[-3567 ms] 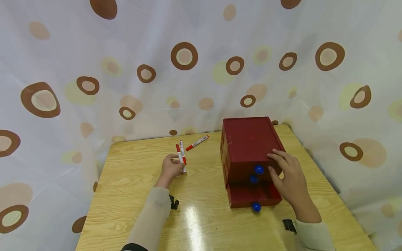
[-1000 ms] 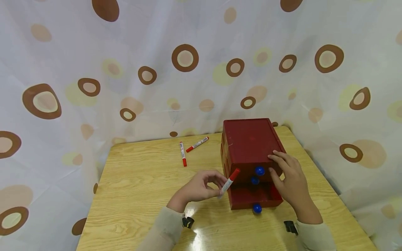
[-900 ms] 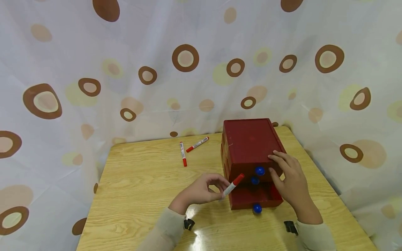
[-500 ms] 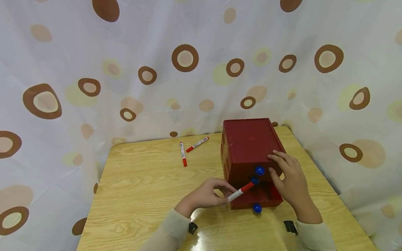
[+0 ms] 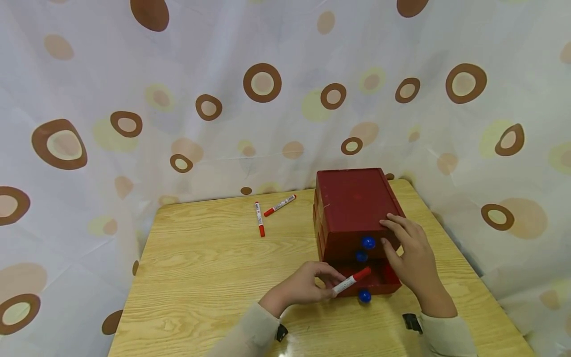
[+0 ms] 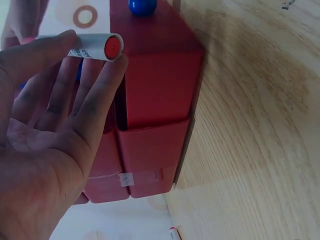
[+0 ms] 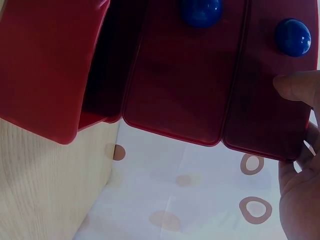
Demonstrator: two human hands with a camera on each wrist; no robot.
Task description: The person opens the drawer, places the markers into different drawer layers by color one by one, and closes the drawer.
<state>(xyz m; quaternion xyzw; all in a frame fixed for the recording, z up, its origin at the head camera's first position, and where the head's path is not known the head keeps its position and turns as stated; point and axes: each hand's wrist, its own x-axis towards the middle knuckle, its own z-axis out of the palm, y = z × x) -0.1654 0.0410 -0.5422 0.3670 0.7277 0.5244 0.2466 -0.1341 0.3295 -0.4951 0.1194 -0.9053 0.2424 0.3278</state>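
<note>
My left hand [image 5: 308, 285] pinches a red-capped white marker [image 5: 345, 285] between thumb and fingertips, the marker tilted over the pulled-out bottom drawer [image 5: 383, 288]. In the left wrist view the marker's round red end [image 6: 113, 47] faces the camera. A dark red cabinet [image 5: 357, 198] of stacked drawers with blue knobs stands at the right. My right hand [image 5: 415, 258] rests at its upper right front corner, fingers on the top edge. The right wrist view has the thumb [image 7: 295, 86] against the top drawer's front, near a blue knob [image 7: 293, 37].
Two more markers lie toward the back of the wooden table [image 5: 200, 267]: one upright marker [image 5: 259, 219] and one slanted marker [image 5: 279, 206]. A patterned white curtain [image 5: 267, 124] hangs right behind the table and along its right side.
A marker was picked up from the group at the back. My left hand has carried it right and toward the front, tilting it flatter over the drawer. The right hand stays put.
</note>
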